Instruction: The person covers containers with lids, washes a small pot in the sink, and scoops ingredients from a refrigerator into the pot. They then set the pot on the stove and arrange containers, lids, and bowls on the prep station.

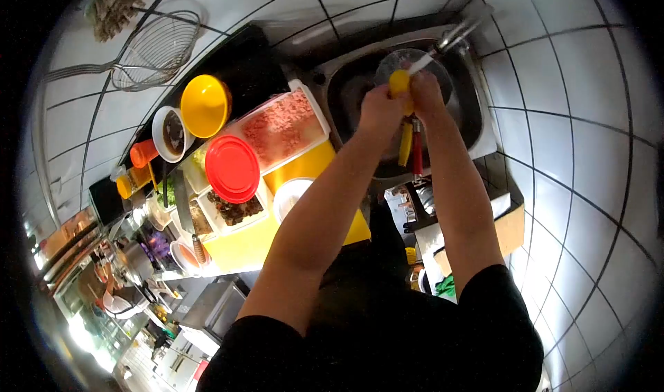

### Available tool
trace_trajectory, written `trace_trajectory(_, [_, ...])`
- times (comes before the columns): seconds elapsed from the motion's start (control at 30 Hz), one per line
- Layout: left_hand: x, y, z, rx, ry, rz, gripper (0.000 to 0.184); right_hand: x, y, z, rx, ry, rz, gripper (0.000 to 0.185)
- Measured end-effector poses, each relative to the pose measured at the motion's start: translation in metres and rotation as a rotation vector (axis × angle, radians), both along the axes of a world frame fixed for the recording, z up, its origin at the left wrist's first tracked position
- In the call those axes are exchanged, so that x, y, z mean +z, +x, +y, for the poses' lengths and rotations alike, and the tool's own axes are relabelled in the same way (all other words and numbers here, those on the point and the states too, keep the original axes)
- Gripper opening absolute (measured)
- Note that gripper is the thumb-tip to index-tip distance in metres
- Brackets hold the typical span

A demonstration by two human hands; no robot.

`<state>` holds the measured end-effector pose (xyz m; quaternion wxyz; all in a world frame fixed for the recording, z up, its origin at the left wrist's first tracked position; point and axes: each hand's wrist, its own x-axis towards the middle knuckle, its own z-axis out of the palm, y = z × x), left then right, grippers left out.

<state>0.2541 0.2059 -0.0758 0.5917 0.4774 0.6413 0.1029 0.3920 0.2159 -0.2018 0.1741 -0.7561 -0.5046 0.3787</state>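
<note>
Both my hands are over a metal sink (pixel 339 108), close together under the tap (pixel 453 38). My left hand (pixel 382 110) has its fingers closed on a yellow item (pixel 400 84), too small to identify. Beside it, my right hand (pixel 427 91) is closed against the same yellow item, near the stream of water. A clear round bowl (pixel 391 61) is behind the hands in the sink. Below the hands a yellow strip (pixel 405 145) and a red handle (pixel 417 150) hang or lie at the sink's front; what they belong to is hidden.
Left of the sink, a yellow board (pixel 318 158) bears a tray of pink minced food (pixel 280 125), a red lid (pixel 232 169) and a white bowl (pixel 290 193). A yellow bowl (pixel 205 105), a knife (pixel 184 205) and food containers are farther left. A strainer (pixel 155 49) hangs on the tiled wall.
</note>
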Motion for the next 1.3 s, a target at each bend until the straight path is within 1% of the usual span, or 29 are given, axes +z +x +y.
trace_trajectory(0.07, [0.003,-0.010,-0.007,-0.061,0.018,-0.001,0.038,0.031,-0.002,0.002,-0.494,-0.063,0.658,0.036])
trace_trajectory(0.1, [0.001,-0.014,-0.013,-0.145,0.113,0.058,0.035,0.021,0.004,0.004,-0.289,0.005,0.211,0.032])
trace_trajectory(0.17, [-0.001,-0.024,-0.028,-0.311,0.305,0.183,0.030,0.014,0.010,-0.007,-0.041,0.183,-0.203,0.026])
trace_trajectory(0.2, [0.011,-0.030,-0.035,-0.337,0.457,0.244,0.026,0.018,0.008,-0.012,0.087,0.271,-0.404,0.023])
trace_trajectory(0.3, [0.059,-0.060,-0.055,-0.399,0.883,0.421,0.019,0.033,-0.024,-0.013,0.577,0.114,-0.634,0.016])
trace_trajectory(0.37, [0.089,-0.088,-0.054,-0.437,1.127,0.510,0.018,0.032,-0.052,-0.017,0.856,0.218,-0.646,0.013])
trace_trajectory(0.4, [0.116,-0.096,-0.051,-0.451,1.198,0.574,0.012,0.027,-0.065,-0.017,0.990,0.273,-0.653,0.012])
trace_trajectory(0.43, [0.117,-0.112,-0.045,-0.426,1.279,0.628,0.012,0.015,-0.078,-0.017,1.098,0.313,-0.762,0.015])
trace_trajectory(0.47, [0.120,-0.124,-0.041,-0.286,1.255,0.668,0.011,0.002,-0.091,-0.016,1.169,0.293,-0.827,0.015])
trace_trajectory(0.53, [0.126,-0.146,-0.018,-0.289,1.303,0.834,0.013,-0.025,-0.115,-0.009,1.260,0.182,-0.880,0.016])
trace_trajectory(0.6, [0.113,-0.166,0.007,-0.212,1.269,0.866,0.020,-0.048,-0.131,-0.002,1.302,0.055,-0.882,0.017])
trace_trajectory(0.63, [0.109,-0.171,0.015,-0.236,1.276,0.948,0.024,-0.059,-0.135,0.000,1.311,0.000,-0.871,0.018])
trace_trajectory(0.7, [0.100,-0.169,0.026,-0.283,1.282,1.086,0.033,-0.075,-0.137,0.002,1.305,-0.085,-0.798,0.019])
trace_trajectory(0.73, [0.099,-0.166,0.023,-0.271,1.265,1.097,0.047,-0.083,-0.136,0.002,1.298,-0.139,-0.754,0.020])
trace_trajectory(0.8, [0.103,-0.158,0.007,-0.224,1.364,0.945,0.056,-0.091,-0.138,0.003,1.269,-0.214,-0.643,0.021])
trace_trajectory(0.87, [0.102,-0.151,-0.016,-0.231,1.416,0.856,0.056,-0.088,-0.143,-0.001,1.244,-0.216,-0.534,0.023])
trace_trajectory(0.93, [0.102,-0.143,-0.037,-0.214,1.337,0.744,0.058,-0.068,-0.146,-0.008,1.153,-0.106,-0.439,0.024])
trace_trajectory(1.03, [0.098,-0.126,-0.055,-0.172,1.247,0.626,0.060,-0.017,-0.134,-0.014,0.866,0.103,-0.289,0.020])
trace_trajectory(1.13, [0.082,-0.108,-0.063,-0.147,1.199,0.472,0.058,0.035,-0.082,-0.010,0.568,0.150,0.024,0.027])
trace_trajectory(1.17, [0.074,-0.099,-0.065,-0.126,1.100,0.378,0.055,0.052,-0.064,-0.009,0.427,0.092,0.105,0.030])
trace_trajectory(1.2, [0.062,-0.090,-0.065,-0.218,1.120,0.401,0.045,0.060,-0.046,-0.008,0.284,0.035,0.182,0.033])
trace_trajectory(1.23, [0.056,-0.074,-0.067,-0.203,0.716,0.258,0.038,0.050,-0.027,-0.010,0.150,0.121,0.172,0.035])
trace_trajectory(1.27, [0.019,-0.064,-0.072,-0.302,0.781,0.341,0.035,0.040,-0.009,-0.011,0.020,0.208,0.162,0.036])
trace_trajectory(1.3, [0.005,-0.045,-0.074,-0.372,0.558,0.376,0.036,0.050,0.006,-0.009,-0.103,0.158,0.143,0.036])
